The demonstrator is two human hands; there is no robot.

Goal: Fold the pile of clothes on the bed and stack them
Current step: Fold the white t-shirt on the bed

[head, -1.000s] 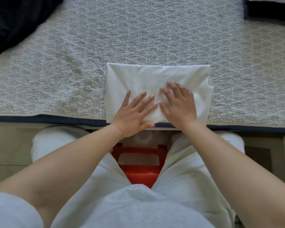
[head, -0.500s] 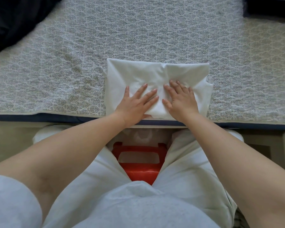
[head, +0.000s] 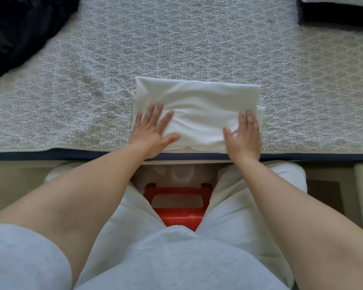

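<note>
A folded white garment (head: 199, 107) lies as a flat rectangle on the patterned bed cover (head: 176, 42), close to the near edge. My left hand (head: 152, 130) rests flat on its left end with straight, spread fingers. On the right end lies my right hand (head: 244, 136), fingers straight and pressed on the cloth. Both hands sit at the garment's near corners.
A dark blue cloth heap (head: 19, 28) fills the far left of the bed. Folded dark and white items (head: 337, 11) lie at the far right corner. A red stool (head: 177, 206) shows between my knees below the bed's dark edge (head: 50, 155).
Both hands slid apart from the middle of the white garment to its left and right ends, smoothing it flat.
</note>
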